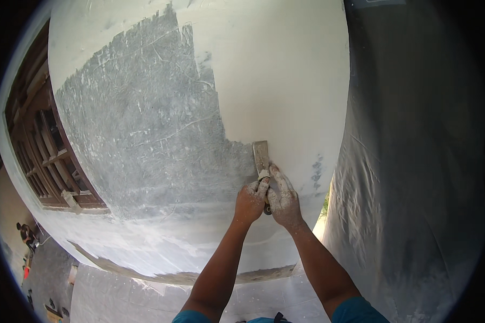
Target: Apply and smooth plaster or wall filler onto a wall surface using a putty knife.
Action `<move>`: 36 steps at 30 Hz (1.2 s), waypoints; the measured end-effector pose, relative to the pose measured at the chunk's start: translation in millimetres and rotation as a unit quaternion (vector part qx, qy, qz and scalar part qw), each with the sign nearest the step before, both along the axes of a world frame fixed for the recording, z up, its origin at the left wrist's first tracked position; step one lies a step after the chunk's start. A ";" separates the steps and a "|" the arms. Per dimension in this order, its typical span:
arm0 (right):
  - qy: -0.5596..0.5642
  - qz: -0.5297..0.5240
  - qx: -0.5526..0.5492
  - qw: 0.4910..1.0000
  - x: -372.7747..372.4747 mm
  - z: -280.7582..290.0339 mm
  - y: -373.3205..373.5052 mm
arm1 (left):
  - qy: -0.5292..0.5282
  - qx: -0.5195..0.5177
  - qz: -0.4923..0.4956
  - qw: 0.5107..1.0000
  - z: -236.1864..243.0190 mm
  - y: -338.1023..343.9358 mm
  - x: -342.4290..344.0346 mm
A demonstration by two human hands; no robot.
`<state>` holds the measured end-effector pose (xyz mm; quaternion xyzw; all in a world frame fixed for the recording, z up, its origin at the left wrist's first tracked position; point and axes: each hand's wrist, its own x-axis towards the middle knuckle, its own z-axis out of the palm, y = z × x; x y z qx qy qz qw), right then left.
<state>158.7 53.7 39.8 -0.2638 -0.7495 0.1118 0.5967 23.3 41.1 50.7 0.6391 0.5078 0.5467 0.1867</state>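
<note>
A metal scraper (261,155) with a dusty, pale-smeared blade lies against the wall (285,81), at the border between bare grey surface and the cream coat. My left hand (249,204) is closed around its handle, with the thumb up near the base of the blade. On the handle's right side, my right hand (285,203) also grips it, its fingers pointing up along the tool toward the wall. White powder or paste coats the fingers of both hands. Much of the handle is hidden between them; its dark end shows below.
A brown wooden window (51,153) is set in the wall at left. Grey sheeting (393,215) hangs at right, and more sheeting (108,293) covers the ground below. Small items, one of them red (26,272), lie on the floor at far left.
</note>
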 end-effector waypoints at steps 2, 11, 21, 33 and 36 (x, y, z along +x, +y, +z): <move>0.062 0.010 -0.029 0.998 -27.1 -22.4 -27.2 | 0.044 0.005 -0.009 0.999 13.0 -1.5 -8.8; 0.051 -0.184 -0.051 0.980 -65.2 -34.4 -48.8 | 0.477 0.349 0.085 0.802 82.5 8.9 -104.8; 0.026 -0.281 -0.059 0.957 -53.4 -9.3 -59.3 | 0.618 0.414 0.085 0.662 131.9 20.6 -145.6; 0.045 -0.298 -0.045 0.953 -60.8 9.0 -57.9 | 0.598 0.404 0.102 0.685 132.1 25.6 -145.5; 0.058 -0.287 -0.024 0.956 -58.3 10.6 -55.7 | 0.602 0.403 0.100 0.682 133.5 22.5 -144.7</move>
